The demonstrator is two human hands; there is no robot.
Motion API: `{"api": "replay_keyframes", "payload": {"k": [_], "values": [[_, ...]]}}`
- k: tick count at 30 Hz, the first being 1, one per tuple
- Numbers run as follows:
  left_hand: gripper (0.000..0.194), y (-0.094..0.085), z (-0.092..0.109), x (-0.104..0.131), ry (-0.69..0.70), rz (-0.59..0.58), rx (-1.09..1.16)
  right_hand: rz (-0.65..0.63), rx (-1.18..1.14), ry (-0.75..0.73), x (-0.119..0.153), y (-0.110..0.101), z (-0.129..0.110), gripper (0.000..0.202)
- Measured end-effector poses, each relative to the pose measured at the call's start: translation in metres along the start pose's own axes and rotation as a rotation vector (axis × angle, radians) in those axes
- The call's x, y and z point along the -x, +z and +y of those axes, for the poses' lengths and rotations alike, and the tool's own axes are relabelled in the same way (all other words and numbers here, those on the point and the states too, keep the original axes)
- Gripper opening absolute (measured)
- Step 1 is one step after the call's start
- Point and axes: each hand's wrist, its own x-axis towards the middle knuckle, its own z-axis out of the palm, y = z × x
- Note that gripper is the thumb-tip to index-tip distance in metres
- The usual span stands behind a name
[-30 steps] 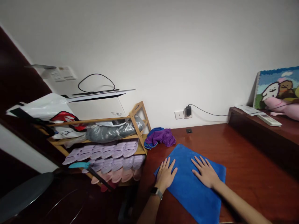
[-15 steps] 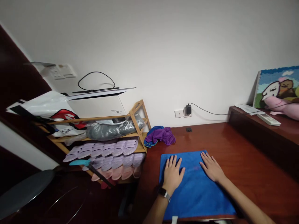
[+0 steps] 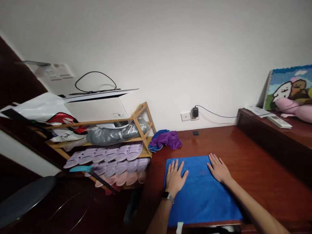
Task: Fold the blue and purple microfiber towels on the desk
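A blue cloth [image 3: 202,198] lies spread out flat on the reddish-brown desk [image 3: 258,182], with a white tag hanging at its near edge. My left hand [image 3: 175,178] rests palm down on the cloth's left side, fingers spread, a watch [image 3: 167,196] on its wrist. On the cloth's far right corner lies my right hand [image 3: 219,169], also flat with the fingers stretched out. Neither hand grips anything. Behind the cloth, at the desk's far left corner, sits a crumpled purple and blue cloth [image 3: 167,140].
Left of the desk stands a wooden rack [image 3: 143,130] with rows of lilac and pink slippers [image 3: 110,152] and a white box [image 3: 97,109] on top. A black plug adapter [image 3: 195,112] is in the wall. On the raised right ledge lie a remote control [image 3: 279,122] and a pink plush toy [image 3: 296,109].
The view has shifted slightly, so everything sits a little further left and higher. Both hands stay flat on the blue cloth, which looks much the same.
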Motion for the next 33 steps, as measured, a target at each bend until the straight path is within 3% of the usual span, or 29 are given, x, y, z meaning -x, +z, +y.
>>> {"api": "replay_keyframes", "payload": {"k": [4, 6, 8, 12, 14, 16, 19, 24, 26, 29, 33], "values": [[0.060, -0.006, -0.010, -0.004, -0.114, -0.007, -0.077, -0.013, 0.031, 0.056, 0.002, -0.001, -0.004, 0.074], [0.057, -0.007, -0.002, -0.009, -0.130, 0.020, -0.113, -0.013, 0.030, 0.056, 0.002, -0.002, -0.005, 0.074], [0.055, -0.005, 0.018, -0.016, -0.073, 0.067, -0.104, -0.008, 0.023, 0.053, 0.002, -0.002, -0.005, 0.074], [0.053, 0.014, 0.086, -0.036, 0.198, 0.085, 0.069, 0.008, 0.035, 0.036, 0.001, 0.004, -0.001, 0.073], [0.054, 0.027, 0.113, -0.044, 0.220, 0.061, 0.137, 0.014, 0.057, 0.022, 0.001, 0.007, 0.001, 0.071], [0.056, 0.036, 0.123, -0.049, 0.185, 0.044, 0.167, 0.022, 0.076, 0.015, 0.000, 0.010, 0.002, 0.071], [0.058, 0.038, 0.095, -0.047, 0.109, 0.035, 0.136, 0.037, 0.096, 0.021, 0.000, 0.010, 0.002, 0.072], [0.059, 0.017, 0.001, -0.033, -0.069, 0.010, -0.054, 0.030, 0.096, 0.038, 0.001, 0.007, -0.001, 0.072], [0.059, 0.011, -0.023, -0.030, -0.100, 0.011, -0.080, 0.019, 0.096, 0.050, 0.002, 0.005, -0.002, 0.072], [0.060, 0.009, -0.033, -0.028, -0.116, 0.020, -0.089, -0.003, 0.104, 0.066, 0.003, 0.002, -0.004, 0.072], [0.060, 0.009, -0.027, -0.027, -0.123, 0.030, -0.097, -0.027, 0.125, 0.075, 0.002, -0.005, -0.008, 0.071]]}}
